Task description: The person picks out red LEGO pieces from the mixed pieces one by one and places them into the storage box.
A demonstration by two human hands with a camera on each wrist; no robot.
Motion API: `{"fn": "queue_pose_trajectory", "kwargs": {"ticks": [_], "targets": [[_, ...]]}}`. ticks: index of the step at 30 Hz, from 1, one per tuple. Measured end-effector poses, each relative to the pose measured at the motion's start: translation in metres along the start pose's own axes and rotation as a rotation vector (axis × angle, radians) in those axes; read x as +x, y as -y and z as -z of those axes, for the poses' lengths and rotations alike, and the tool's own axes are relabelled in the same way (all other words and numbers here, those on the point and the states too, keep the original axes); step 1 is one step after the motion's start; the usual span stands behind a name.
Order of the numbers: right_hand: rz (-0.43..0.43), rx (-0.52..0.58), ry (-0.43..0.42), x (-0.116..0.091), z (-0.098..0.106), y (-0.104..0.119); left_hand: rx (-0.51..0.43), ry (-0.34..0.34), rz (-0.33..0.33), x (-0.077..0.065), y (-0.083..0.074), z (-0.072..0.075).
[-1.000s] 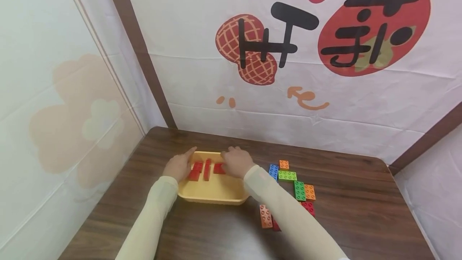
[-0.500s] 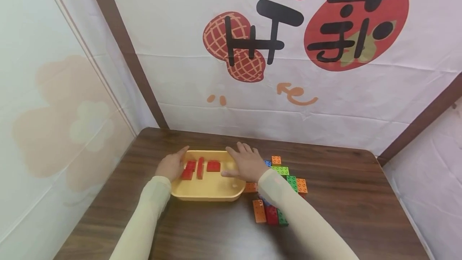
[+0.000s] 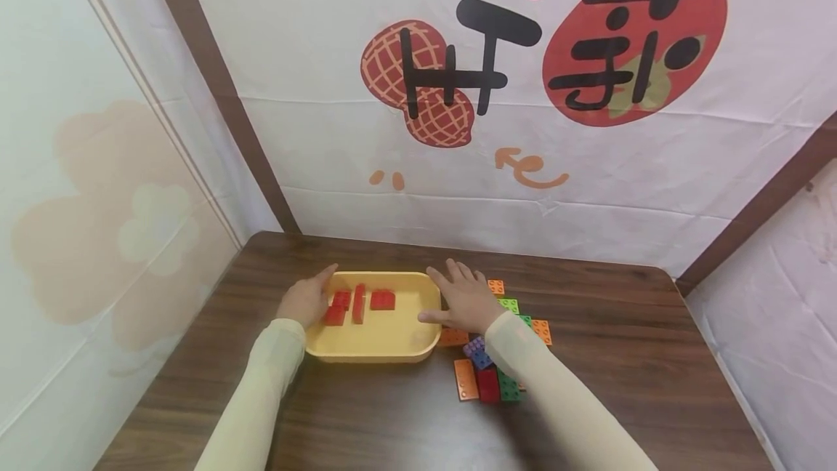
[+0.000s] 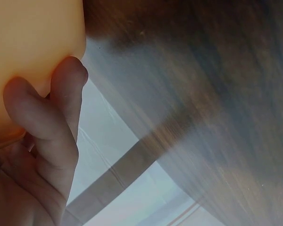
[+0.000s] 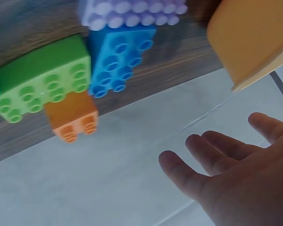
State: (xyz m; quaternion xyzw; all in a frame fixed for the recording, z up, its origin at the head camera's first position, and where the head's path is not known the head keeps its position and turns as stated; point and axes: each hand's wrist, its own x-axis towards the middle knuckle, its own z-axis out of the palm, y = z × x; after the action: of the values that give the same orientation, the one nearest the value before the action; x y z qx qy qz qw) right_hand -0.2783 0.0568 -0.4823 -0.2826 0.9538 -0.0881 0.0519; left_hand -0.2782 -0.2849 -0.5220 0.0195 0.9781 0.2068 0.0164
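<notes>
A yellow tray [image 3: 366, 346] stands on the table with several red toy bricks [image 3: 382, 300] inside, towards its left and back. At its left end my left hand [image 3: 304, 302] holds the wall; in the left wrist view, bent fingers [image 4: 66, 84] rest against the tray's outside. My right hand [image 3: 467, 302] is spread at the right rim, thumb pointing inward over the tray, gripping nothing. The right wrist view has its fingers [image 5: 177, 172] straight and apart from the tray wall [image 5: 254, 37]. Whether the right hand touches the rim cannot be told.
Right of the tray lie several toy bricks, partly hidden by the right arm: an orange brick [image 3: 466, 380], a dark red brick [image 3: 488, 385], a green brick [image 3: 508, 387]. The right wrist view also has a blue brick [image 5: 118, 56] and a light green brick [image 5: 45, 70]. A printed cloth [image 3: 314, 137] hangs behind.
The right hand has let go of a red brick at the tray's back and moved right to the rim, fingers spreading. The left hand stays at the left end. The head view has shifted slightly.
</notes>
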Motion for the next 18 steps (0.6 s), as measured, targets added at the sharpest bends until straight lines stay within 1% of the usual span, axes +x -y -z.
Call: {"fn": "queue_pose_trajectory", "kwargs": {"ticks": [5,8,14,18], "targets": [[-0.003,0.021,-0.037,-0.014,-0.003,-0.010,-0.015,0.016,0.011,0.000,-0.001,-0.001],[-0.017,0.038,-0.040,-0.024,-0.002,-0.015,-0.014,0.021,0.007,0.000,-0.001,0.000],[-0.071,0.030,-0.043,-0.042,-0.005,-0.030,-0.007,0.020,0.008,-0.001,0.000,0.001],[-0.120,0.045,-0.046,-0.053,-0.007,-0.042,-0.008,0.018,-0.002,-0.001,-0.001,0.001]]}}
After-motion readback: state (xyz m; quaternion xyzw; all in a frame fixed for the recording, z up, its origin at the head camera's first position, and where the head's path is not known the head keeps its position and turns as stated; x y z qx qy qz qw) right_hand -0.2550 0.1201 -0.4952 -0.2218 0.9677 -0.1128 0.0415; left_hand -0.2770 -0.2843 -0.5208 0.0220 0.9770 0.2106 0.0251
